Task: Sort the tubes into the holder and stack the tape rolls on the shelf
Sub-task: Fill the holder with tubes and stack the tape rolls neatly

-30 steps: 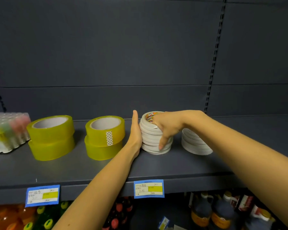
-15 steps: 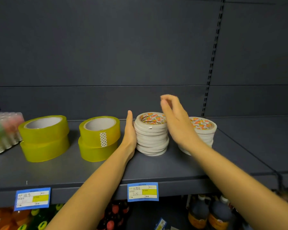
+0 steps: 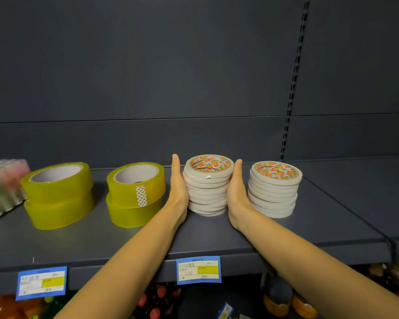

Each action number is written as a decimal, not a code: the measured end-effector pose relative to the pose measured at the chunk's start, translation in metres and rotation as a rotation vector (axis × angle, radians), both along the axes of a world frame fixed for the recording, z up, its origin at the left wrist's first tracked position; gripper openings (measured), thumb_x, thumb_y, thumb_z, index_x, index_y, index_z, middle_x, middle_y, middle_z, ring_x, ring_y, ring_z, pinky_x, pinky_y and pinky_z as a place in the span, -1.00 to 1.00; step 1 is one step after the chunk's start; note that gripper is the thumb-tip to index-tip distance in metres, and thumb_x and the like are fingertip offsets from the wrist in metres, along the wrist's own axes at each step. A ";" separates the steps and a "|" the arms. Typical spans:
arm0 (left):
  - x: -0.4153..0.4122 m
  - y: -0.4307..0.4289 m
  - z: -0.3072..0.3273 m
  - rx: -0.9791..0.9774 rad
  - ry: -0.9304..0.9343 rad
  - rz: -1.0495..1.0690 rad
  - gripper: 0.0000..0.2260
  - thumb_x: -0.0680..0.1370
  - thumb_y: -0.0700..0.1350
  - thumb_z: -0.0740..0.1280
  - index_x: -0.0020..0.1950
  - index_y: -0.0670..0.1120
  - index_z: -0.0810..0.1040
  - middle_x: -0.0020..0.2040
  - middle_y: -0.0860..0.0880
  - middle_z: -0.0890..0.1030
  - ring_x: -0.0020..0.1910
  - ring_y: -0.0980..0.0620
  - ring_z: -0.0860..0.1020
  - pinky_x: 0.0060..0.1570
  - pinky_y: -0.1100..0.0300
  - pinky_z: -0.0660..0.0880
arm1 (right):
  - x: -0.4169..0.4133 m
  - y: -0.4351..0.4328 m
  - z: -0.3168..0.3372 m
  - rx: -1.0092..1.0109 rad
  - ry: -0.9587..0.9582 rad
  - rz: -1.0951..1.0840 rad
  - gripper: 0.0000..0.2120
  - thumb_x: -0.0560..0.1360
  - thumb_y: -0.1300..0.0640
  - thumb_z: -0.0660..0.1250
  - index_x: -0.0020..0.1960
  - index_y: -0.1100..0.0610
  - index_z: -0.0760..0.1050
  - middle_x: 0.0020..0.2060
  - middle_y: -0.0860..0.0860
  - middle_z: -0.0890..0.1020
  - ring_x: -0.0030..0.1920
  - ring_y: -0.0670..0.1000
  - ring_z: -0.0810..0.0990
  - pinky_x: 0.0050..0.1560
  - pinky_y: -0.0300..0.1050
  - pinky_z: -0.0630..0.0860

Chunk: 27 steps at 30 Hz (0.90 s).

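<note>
A stack of several thin white tape rolls (image 3: 208, 192) stands on the grey shelf (image 3: 217, 236). My left hand (image 3: 179, 187) presses flat against its left side with straight fingers. Against the stack's right side lies my right hand (image 3: 236, 192), also flat. A second white stack (image 3: 274, 192) stands just right of my right hand. Two stacks of two wide yellow tape rolls sit to the left: one (image 3: 135, 195) beside my left hand, the other (image 3: 58, 196) further left. A blurred clear holder with coloured tubes (image 3: 2, 187) sits at the far left edge.
Two blue price labels (image 3: 198, 270) (image 3: 42, 283) hang on the shelf's front edge. Bottles and packed goods (image 3: 279, 300) fill the lower shelf. The shelf's back wall is a dark panel with a slotted upright (image 3: 290, 100) on the right.
My right hand lifted off the top of the middle white stack, swung to the right, then came down flat against the stack's right side. My left hand stayed pressed on the left side.
</note>
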<state>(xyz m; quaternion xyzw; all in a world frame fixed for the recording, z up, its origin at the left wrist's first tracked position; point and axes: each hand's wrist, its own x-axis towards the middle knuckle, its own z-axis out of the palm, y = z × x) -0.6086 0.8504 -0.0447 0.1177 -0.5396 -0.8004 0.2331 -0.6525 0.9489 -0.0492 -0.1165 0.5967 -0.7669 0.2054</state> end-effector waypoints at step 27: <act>-0.002 0.007 -0.002 0.084 0.007 0.036 -0.28 0.49 0.40 -0.11 -0.36 0.02 0.70 -0.26 -0.01 0.71 -0.15 0.02 0.65 -0.05 0.13 0.55 | -0.007 -0.007 -0.003 0.097 0.063 -0.121 -0.38 0.60 -0.22 -0.19 0.35 0.08 0.44 0.26 0.07 0.55 0.29 0.08 0.48 0.34 0.01 0.40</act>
